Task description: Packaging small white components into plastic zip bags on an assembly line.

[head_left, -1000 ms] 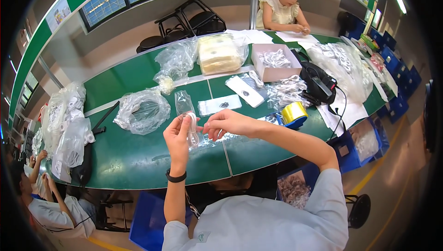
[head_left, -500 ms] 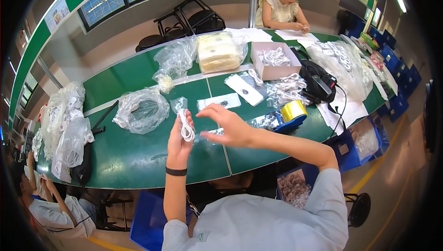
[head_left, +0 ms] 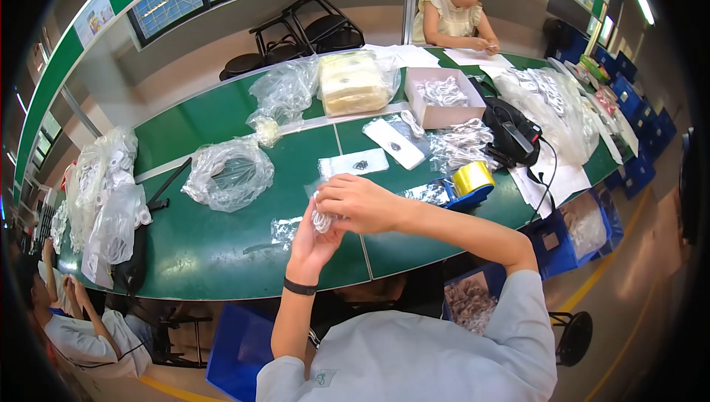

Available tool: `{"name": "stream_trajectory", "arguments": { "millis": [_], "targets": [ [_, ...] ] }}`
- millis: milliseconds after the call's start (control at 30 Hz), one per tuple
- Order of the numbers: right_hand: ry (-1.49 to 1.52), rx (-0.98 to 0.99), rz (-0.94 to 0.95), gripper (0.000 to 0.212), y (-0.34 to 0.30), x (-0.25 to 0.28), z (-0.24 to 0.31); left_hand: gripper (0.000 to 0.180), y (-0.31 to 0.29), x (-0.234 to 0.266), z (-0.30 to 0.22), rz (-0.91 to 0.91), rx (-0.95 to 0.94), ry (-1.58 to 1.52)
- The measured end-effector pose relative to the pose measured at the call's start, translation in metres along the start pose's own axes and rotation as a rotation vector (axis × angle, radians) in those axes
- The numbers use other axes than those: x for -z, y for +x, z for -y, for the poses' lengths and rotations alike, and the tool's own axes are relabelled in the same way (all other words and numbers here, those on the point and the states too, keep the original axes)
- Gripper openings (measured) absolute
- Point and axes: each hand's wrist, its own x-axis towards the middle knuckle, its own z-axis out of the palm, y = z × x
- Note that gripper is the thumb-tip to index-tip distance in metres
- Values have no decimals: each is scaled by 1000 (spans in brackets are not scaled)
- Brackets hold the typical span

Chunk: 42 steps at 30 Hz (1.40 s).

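A coiled white cable [head_left: 320,222] rests upright in my left hand [head_left: 309,245], whose fingers are closed around it above the green table [head_left: 222,247]. Over the coil's upper part folds my right hand [head_left: 359,204], its fingers bent against the cable and hiding much of it. A bit of clear plastic shows above the fingertips. Beside my left wrist lies a small clear bag [head_left: 284,231] on the tabletop. Just beyond my hands are a flat stack of white printed bags [head_left: 353,164] and a second white stack [head_left: 393,143] with a cable by it.
To the right stand a blue tape dispenser [head_left: 470,198] with yellow tape, a heap of bagged cables [head_left: 460,144], a pink box [head_left: 423,115] of cables and a black bag [head_left: 510,132]. Clear plastic bags [head_left: 228,176] lie left. Co-workers sit at far right and lower left.
My right hand has come left and closed over the cable. My left hand has shifted slightly right and down with the coil, uncovering the small clear bag on the table.
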Motion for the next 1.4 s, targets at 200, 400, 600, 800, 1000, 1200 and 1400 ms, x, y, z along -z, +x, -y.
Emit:
{"name": "stream_trajectory", "arguments": {
  "millis": [200, 400, 600, 800, 1000, 1200, 1400],
  "targets": [
    [248, -283, -190, 19, 1, 15, -1, 40, -27, -26, -3, -27, 159, 368],
    [770, -657, -132, 20, 12, 36, -11, 31, -22, -14, -10, -214, -702, 1156],
    [624, -450, -302, 17, 18, 33, -4, 29, -18, -47, -15, 39, -734, 1089],
    [553, -498, -331, 18, 18, 34, 2, 23, -12, -41, -16, -34, -692, 1008],
    [349, -444, -375, 19, 16, 38, 5, 21, -4, -44, -15, -85, -844, 1090],
    [-177, -68, -370, 21, 23, 44, 17, 20, -4, -47, -7, -103, -936, 1142],
    [-247, -58, -345, 18, 27, 42, 13, 20, -10, -53, -2, -106, -978, 1243]
  ]
}}
